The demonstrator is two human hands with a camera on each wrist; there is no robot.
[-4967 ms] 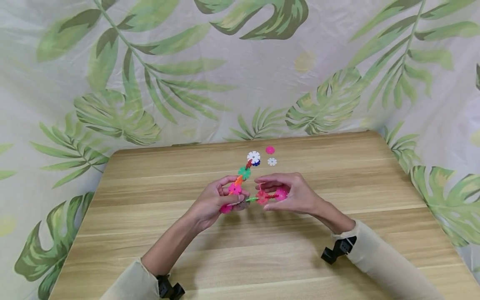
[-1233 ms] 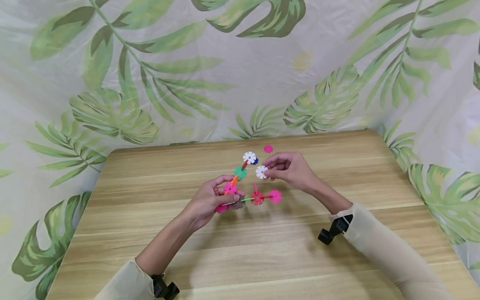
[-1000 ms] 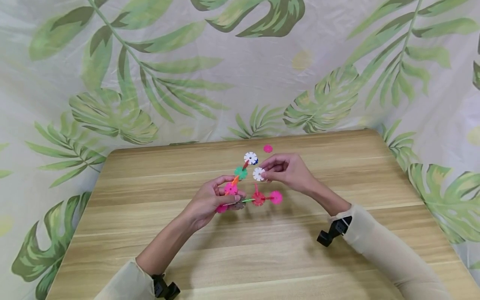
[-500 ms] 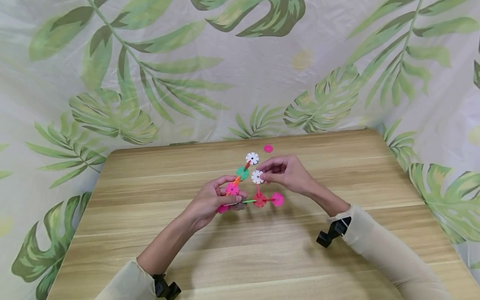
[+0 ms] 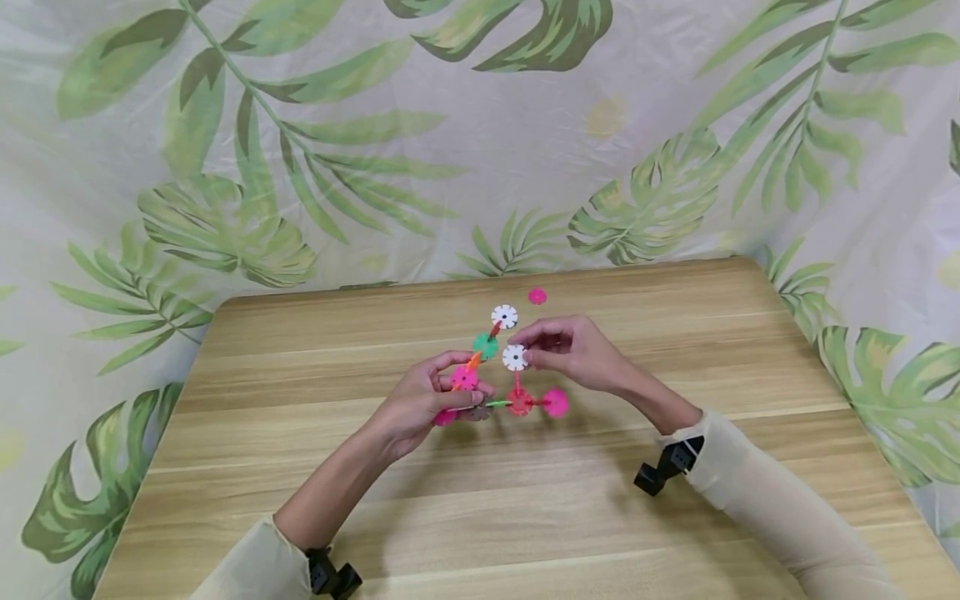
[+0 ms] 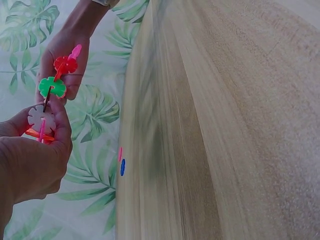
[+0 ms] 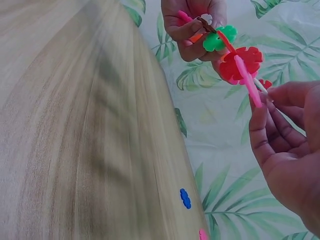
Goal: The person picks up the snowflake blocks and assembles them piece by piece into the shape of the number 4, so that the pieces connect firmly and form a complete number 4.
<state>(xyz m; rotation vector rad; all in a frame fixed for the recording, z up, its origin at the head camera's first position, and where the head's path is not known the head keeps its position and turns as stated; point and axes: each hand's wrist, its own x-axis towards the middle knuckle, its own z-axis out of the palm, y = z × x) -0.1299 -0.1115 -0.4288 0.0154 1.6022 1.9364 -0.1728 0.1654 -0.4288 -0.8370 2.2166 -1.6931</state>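
Observation:
My left hand [image 5: 416,406] grips a chain of interlocking snowflake discs, held up above the table. One branch runs up through a pink disc [image 5: 464,378], an orange one and a green disc [image 5: 485,346] to a white disc at its tip. The other runs right through a grey-brown disc and a green one to a red disc [image 5: 520,402] and a pink end disc [image 5: 556,403]. Between thumb and fingers my right hand [image 5: 581,354] pinches another white snowflake disc [image 5: 514,357], its lower edge at the tip of a reddish disc rising from the red one.
A loose pink disc [image 5: 537,296] lies near the back edge of the wooden table [image 5: 675,533]. In the right wrist view a blue disc [image 7: 185,198] lies close by it. A leaf-patterned cloth [image 5: 525,167] hangs behind the table.
My right hand has left the chain's right end, picked up the loose white disc from the table and brought it down to the reddish disc. The left hand keeps its grip.

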